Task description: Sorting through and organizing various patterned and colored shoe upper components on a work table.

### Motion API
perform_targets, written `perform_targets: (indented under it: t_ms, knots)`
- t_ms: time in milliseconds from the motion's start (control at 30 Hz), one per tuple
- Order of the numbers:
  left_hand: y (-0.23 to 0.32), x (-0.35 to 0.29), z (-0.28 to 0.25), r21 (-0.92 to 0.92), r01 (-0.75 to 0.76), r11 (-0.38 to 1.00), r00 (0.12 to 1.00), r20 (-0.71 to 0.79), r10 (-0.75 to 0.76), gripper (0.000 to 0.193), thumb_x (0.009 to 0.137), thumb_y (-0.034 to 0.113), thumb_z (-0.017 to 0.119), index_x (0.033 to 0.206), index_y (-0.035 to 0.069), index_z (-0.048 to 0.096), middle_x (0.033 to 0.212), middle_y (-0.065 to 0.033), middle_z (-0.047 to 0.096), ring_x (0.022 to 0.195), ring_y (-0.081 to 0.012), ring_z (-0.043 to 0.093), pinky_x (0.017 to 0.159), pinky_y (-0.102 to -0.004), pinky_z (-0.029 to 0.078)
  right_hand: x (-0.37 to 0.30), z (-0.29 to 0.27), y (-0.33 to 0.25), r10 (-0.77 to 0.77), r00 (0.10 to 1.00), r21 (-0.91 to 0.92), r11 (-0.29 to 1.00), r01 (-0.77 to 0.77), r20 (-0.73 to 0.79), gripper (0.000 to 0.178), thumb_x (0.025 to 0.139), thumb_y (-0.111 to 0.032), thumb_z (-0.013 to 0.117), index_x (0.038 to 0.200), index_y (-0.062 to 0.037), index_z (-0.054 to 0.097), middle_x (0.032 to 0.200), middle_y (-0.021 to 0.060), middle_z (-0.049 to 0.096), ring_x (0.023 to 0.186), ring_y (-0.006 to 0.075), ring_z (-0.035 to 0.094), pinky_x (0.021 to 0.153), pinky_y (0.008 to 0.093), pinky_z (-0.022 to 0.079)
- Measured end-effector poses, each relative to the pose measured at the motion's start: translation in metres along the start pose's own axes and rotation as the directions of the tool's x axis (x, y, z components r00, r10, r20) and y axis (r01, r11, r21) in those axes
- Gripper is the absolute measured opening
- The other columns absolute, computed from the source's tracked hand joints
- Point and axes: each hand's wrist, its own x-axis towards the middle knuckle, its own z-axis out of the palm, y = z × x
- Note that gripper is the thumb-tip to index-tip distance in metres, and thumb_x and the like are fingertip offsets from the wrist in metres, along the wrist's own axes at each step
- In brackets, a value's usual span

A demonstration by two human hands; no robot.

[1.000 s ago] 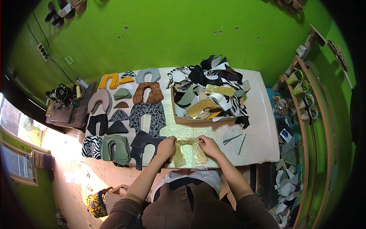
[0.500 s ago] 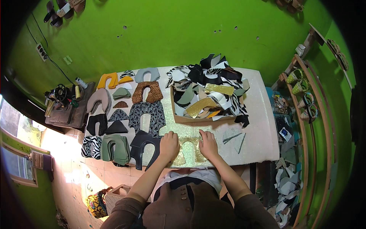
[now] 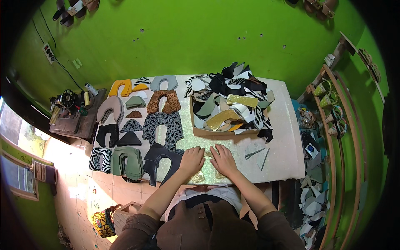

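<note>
A U-shaped cut piece of gold glitter material (image 3: pixel 200 176) lies at the table's front edge, right in front of me. My left hand (image 3: pixel 192 161) is closed on the left of its curved top. On the other side, my right hand (image 3: pixel 224 160) grips the same top, its fingertips close to the left ones. The two legs of the U point toward me, and a narrow pale strip shows between my hands. My palms and fingers hide most of the curve. Left of my left hand sit black U-shaped pieces (image 3: pixel 151 166).
A cardboard box (image 3: pixel 225 133) heaped with offcuts stands behind my hands. Thin dark strips (image 3: pixel 254 154) lie to the right. Stacks of cut pieces, such as green ones (image 3: pixel 127 162), fill the table's left. A sewing machine (image 3: pixel 68 102) stands further left, a wooden rack (image 3: pixel 333 112) with shoes at right.
Both my hands have moved inward over the top of the gold piece, bringing the fingertips closer together. Less of its curve shows now. The view has shifted slightly.
</note>
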Motion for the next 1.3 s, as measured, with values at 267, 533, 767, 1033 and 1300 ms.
perform_targets:
  t_ms: [267,533,767,1033,1300]
  knots:
    - [0.013,0.031,-0.044,-0.132,-0.085,0.988,0.947,-0.32,0.039,0.029,0.076,0.014,0.057,0.102,0.005,0.055,0.094,-0.0104,0.054,0.086,-0.0255,0.054,0.073,-0.0358,0.043,0.063,-0.073,0.016,0.119,0.904,0.036,0.993,-0.114,-0.412,0.035,0.077,-0.008,0.054,0.111,-0.0018,0.05,0.105,0.0163,0.05,0.1,0.033,0.048,0.085,0.0415,0.041]
    - [0.028,0.082,-0.072,-0.184,-0.169,0.968,0.904,-0.421,0.077,0.027,0.075,0.011,0.056,0.101,0.003,0.053,0.096,-0.0127,0.053,0.086,-0.0283,0.055,0.072,-0.0374,0.044,0.093,-0.078,0.049,0.33,0.893,-0.004,0.937,-0.348,-0.306,0.044,0.075,-0.012,0.061,0.115,-0.0024,0.047,0.105,0.0157,0.052,0.101,0.0315,0.049,0.084,0.0389,0.04]
    - [0.034,0.095,-0.114,-0.307,-0.189,0.933,0.897,-0.44,0.037,0.032,0.077,0.012,0.058,0.106,0.001,0.05,0.104,-0.0157,0.05,0.093,-0.0325,0.052,0.079,-0.038,0.044,0.107,-0.1,0.054,0.183,0.932,0.282,0.955,-0.092,-0.314,0.022,0.078,-0.009,0.056,0.099,-0.0032,0.055,0.089,0.0119,0.058,0.088,0.0305,0.054,0.079,0.0385,0.041]
    - [0.02,0.126,-0.154,-0.325,-0.248,0.913,0.835,-0.549,0.032,0.023,0.076,0.015,0.061,0.095,0.003,0.055,0.094,-0.0111,0.053,0.089,-0.0296,0.052,0.078,-0.0386,0.041,0.142,-0.163,0.021,0.077,0.926,0.468,0.876,0.114,-0.37,0.014,0.078,-0.005,0.056,0.091,0.0006,0.055,0.086,0.0127,0.056,0.082,0.0304,0.055,0.071,0.0346,0.044]
    - [0.004,0.115,-0.168,-0.453,-0.201,0.868,0.778,-0.612,-0.14,0.015,0.081,0.014,0.058,0.085,0.0,0.054,0.083,-0.0135,0.053,0.075,-0.0312,0.054,0.065,-0.0344,0.044,0.135,-0.153,0.027,0.218,0.976,0.741,0.661,-0.123,-0.032,0.02,0.081,-0.011,0.059,0.098,0.0001,0.057,0.078,0.0083,0.063,0.072,0.0124,0.06,0.064,0.0262,0.046]
